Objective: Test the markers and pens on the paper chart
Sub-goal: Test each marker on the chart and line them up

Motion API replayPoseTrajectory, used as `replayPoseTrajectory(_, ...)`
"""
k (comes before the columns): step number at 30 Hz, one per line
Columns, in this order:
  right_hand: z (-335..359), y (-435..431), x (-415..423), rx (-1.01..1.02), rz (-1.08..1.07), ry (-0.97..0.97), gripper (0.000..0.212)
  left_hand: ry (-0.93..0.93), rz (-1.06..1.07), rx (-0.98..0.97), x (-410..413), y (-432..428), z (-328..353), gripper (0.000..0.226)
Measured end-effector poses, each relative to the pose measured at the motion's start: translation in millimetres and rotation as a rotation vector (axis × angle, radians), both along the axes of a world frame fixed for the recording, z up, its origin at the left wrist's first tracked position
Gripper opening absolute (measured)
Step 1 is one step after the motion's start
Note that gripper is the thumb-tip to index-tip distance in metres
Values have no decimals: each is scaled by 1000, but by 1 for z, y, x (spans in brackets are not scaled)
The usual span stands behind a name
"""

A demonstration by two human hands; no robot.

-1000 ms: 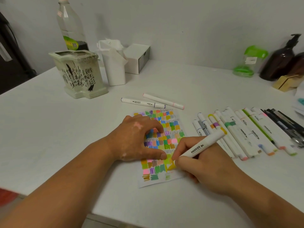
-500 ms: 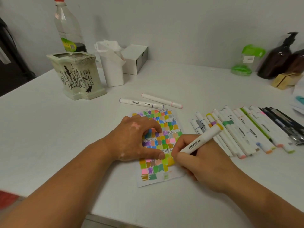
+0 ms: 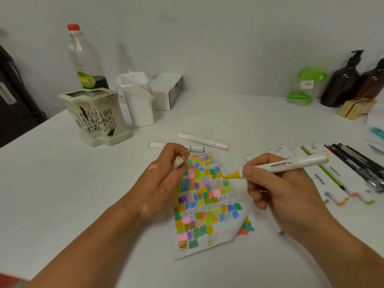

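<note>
Paper chart: lies mid-table between both hands, covered in colour swatches and scribble rows. Lower right corner curled up, showing colour on the back.

Left hand: hovers over chart's left edge, fingers curled, pinching a white cap between thumb and fingertips.

Right hand: grips white marker near its front end, barrel nearly level. Yellow nib bare, pointing left at chart's right edge. Cannot tell whether touching paper.

Room: bare table wide on the left and toward the near edge. Right side crowded by row of markers and dark pens, just beside right hand. Past chart's far edge, two loose markers, the nearer partly behind left fingers. Further back, ceramic pot, clear bottle, white box by the wall.

Since half a second ago: left hand no longer flat on chart, now raised with cap. Marker lifted off the lower swatches, swung level. Corner flat then, curled now.
</note>
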State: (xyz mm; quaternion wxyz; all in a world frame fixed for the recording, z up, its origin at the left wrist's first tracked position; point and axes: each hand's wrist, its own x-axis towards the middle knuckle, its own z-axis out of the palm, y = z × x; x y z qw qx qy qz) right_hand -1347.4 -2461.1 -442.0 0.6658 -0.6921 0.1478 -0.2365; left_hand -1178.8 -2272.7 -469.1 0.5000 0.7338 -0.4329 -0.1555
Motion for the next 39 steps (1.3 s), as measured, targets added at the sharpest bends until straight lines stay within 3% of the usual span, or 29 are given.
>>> replayPoseTrajectory(3, -2, -5, 2, 24, -17, -5, 16, 78, 2, -108, 2, 2, 2, 21)
replayPoseTrajectory(11, -1, -2, 3, 232, 45, -65, 8, 190, -130, -104, -5, -4, 7, 14)
replayPoseTrajectory(18, -3, 3, 3, 137, 101, -75, 8, 168, -117, -49, -11, -6, 8, 16)
replayPoseTrajectory(26, -11, 10, 5, -32, 146, -10, 23, 108, -176, -12, -16, -7, 10, 19)
replayPoseTrajectory(36, -6, 15, 6, -88, 155, 18, 27, 111, -166, -79, -15, -8, 9, 21)
replayPoseTrajectory(39, 2, 5, 2, -65, 278, -43, 32, 145, -117, -129, -9, -6, 10, 19)
